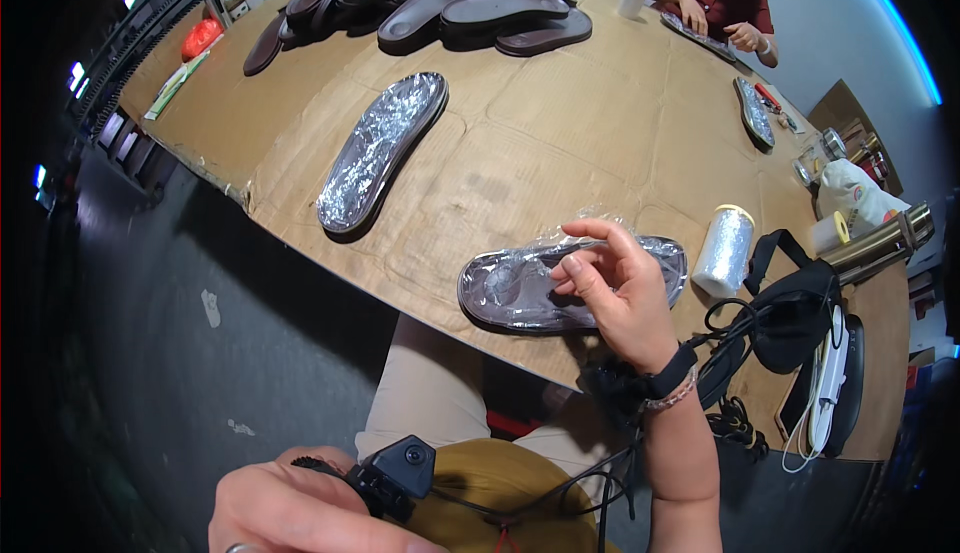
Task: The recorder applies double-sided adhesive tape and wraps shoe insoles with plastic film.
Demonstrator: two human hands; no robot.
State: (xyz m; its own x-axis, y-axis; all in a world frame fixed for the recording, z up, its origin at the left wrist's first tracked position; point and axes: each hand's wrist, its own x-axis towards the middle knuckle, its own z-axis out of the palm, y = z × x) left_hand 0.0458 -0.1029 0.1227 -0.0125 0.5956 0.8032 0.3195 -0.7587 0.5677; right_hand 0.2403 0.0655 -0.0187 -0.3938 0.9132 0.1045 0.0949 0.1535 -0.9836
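A dark shoe sole wrapped in clear plastic film [515, 290] lies on the cardboard-covered table [600, 123] near its front edge. My right hand [612, 288] hovers over its right half, fingers bent, pinching a loose bit of the film between thumb and fingertips. A second wrapped sole [382, 149] lies farther back to the left. My left hand [300, 511] is low at the bottom edge, off the table, next to a small black camera device [398, 473] with cables; whether it grips the device is unclear.
A roll of clear film [724, 250] stands right of the near sole. A black bag and cables [790, 318] sit at the right edge. Several bare dark soles [450, 3] are piled at the back. Another person [715, 3] works on a wrapped sole [755, 113] at the far right.
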